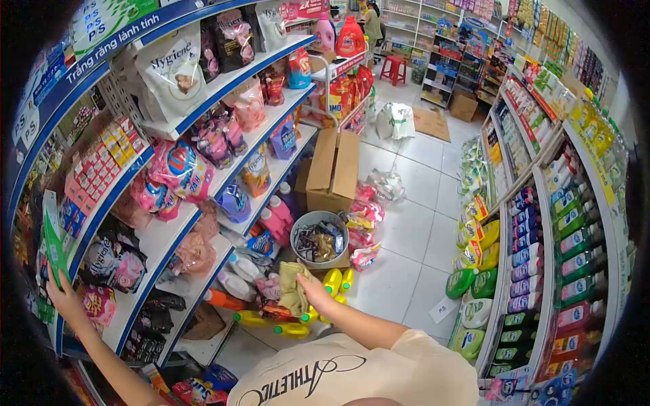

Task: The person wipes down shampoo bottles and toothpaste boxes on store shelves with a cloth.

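At the far left, my left hand [62, 292] is closed around the lower end of a long green-and-white box [53, 233], which stands upright by the shelf's edge. Its print is too small to read. Small red-and-white boxes [98, 169] are stacked on the shelf beside it. In front of my body, my right hand [313, 289] grips a folded yellowish cloth [292, 287], with the fingers partly hidden. Below the cloth, yellow bottles [292, 329] lie on the floor. A round grey bucket [294, 237] full of small packets is just beyond it.
Blue-edged shelves [233, 159] with bags and pouches curve along my left. An open cardboard box [325, 193] stands behind the bucket, with pink bags [365, 220] alongside. On the right, shelves hold rows of bottles [525, 250]. A red stool [393, 70] and a person [373, 26] are far back.
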Demonstrator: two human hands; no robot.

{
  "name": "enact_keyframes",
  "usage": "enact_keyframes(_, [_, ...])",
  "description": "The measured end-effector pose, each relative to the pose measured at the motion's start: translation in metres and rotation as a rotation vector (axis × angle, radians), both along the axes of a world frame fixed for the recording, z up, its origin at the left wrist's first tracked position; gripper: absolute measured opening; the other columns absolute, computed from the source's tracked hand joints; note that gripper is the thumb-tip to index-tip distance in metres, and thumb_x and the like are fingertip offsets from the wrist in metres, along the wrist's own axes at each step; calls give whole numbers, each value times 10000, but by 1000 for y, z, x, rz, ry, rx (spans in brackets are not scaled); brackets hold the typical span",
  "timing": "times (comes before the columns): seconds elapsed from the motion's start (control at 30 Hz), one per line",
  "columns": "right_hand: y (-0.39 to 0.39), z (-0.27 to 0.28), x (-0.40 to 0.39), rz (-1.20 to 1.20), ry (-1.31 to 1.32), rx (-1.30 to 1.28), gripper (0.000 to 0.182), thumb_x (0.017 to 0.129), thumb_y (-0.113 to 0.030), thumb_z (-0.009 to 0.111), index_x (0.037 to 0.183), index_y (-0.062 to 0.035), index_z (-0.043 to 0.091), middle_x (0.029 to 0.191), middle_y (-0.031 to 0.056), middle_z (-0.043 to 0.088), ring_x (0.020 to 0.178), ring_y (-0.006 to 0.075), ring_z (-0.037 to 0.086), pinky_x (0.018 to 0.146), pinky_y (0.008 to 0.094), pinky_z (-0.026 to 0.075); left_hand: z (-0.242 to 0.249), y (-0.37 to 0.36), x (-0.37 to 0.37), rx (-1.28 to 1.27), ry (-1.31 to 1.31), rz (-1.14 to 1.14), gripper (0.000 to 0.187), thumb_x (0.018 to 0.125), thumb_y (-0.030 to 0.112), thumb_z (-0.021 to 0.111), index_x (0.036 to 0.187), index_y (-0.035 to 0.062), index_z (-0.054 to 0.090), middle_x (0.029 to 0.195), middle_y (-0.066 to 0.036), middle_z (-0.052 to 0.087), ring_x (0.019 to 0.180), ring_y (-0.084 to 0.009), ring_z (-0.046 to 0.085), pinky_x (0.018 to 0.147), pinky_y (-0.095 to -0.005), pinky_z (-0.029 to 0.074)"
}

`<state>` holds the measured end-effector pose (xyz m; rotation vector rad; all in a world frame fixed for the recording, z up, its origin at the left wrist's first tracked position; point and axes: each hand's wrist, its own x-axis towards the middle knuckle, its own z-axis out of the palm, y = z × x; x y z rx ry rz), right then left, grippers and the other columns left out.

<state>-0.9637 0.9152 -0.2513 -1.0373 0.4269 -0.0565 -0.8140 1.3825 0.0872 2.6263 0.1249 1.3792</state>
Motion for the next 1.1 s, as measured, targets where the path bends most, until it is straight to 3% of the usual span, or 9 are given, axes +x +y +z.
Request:
enact_keyframes(0.03, [-8, -48, 13, -36, 16, -114, 372, 923, -243, 407, 1224, -25, 431, 1145, 61, 528, 1029, 148, 504, 894, 289, 394, 7, 8, 15, 86, -40, 15, 412, 900, 317, 416, 1251, 104, 445, 1122, -215, 464, 992, -368, 475, 842, -381, 385])
enact_keyframes(0.1, [-14, 17, 7, -73, -45, 117, 388, 904, -279, 445, 1178, -6, 469, 1111, 72, 541, 1002, 147, 504, 855, 279, 397, 20, 16, 39, 255, -106, 58, 413, 899, 321, 413, 1257, 117, 437, 1102, -215, 468, 988, -374, 474, 807, -393, 404])
enact_keyframes(0.23, [-27, 36, 24, -21, -44, -25, 365, 902, -281, 446, 1164, -30, 485, 1030, 59, 575, 891, 148, 548, 783, 276, 435, 38, 20, 67, 224, 97, 281, 404, 897, 340, 404, 1266, 177, 427, 1098, -193, 484, 966, -350, 502, 746, -419, 426])
enact_keyframes(0.33, [-20, 51, 36, -65, -4, -178, 371, 873, -351, 476, 1069, -41, 535, 916, 75, 595, 771, 167, 582, 654, 303, 480, 34, 44, 90, 350, -66, 302, 417, 864, 384, 443, 1232, 188, 460, 1120, -188, 484, 915, -362, 530, 718, -423, 445])
enact_keyframes(0.4, [-4, 58, 38, -83, -5, -182, 352, 883, -326, 461, 1063, -33, 534, 924, 73, 598, 794, 171, 589, 687, 310, 486, 43, 28, 80, 374, -72, 266, 391, 833, 373, 493, 1157, 157, 523, 1097, -173, 503, 909, -355, 532, 722, -421, 444])
enact_keyframes(0.43, [7, 54, 40, -88, -43, -125, 380, 911, -297, 406, 1125, 3, 498, 1035, 101, 581, 929, 187, 569, 801, 315, 461, 48, 25, 81, 397, -121, 250, 372, 813, 362, 525, 1105, 134, 560, 1071, -163, 519, 902, -351, 533, 724, -420, 442])
enact_keyframes(0.6, [95, 15, 45, -332, -94, 162, 354, 916, -250, 393, 1160, 2, 450, 1070, 112, 562, 949, 222, 571, 825, 350, 467, 57, 52, 87, 608, -301, 51, 314, 680, 284, 657, 925, 91, 615, 856, -95, 558, 811, -285, 543, 684, -393, 429])
enact_keyframes(0.67, [124, -9, 46, -234, -113, 217, 347, 915, -243, 397, 1163, -5, 445, 1081, 112, 556, 967, 225, 565, 830, 360, 467, 64, 58, 89, 620, -380, -12, 297, 637, 259, 682, 887, 111, 618, 792, -71, 553, 772, -263, 546, 637, -378, 426])
enact_keyframes(1.1, [119, 26, 31, -105, -48, 42, 381, 923, -271, 385, 1188, 0, 423, 1110, 121, 541, 967, 241, 565, 821, 367, 476, 45, 57, 120, 558, -377, -142, 312, 626, 138, 669, 924, 128, 577, 982, -72, 531, 971, -256, 496, 784, -405, 377])
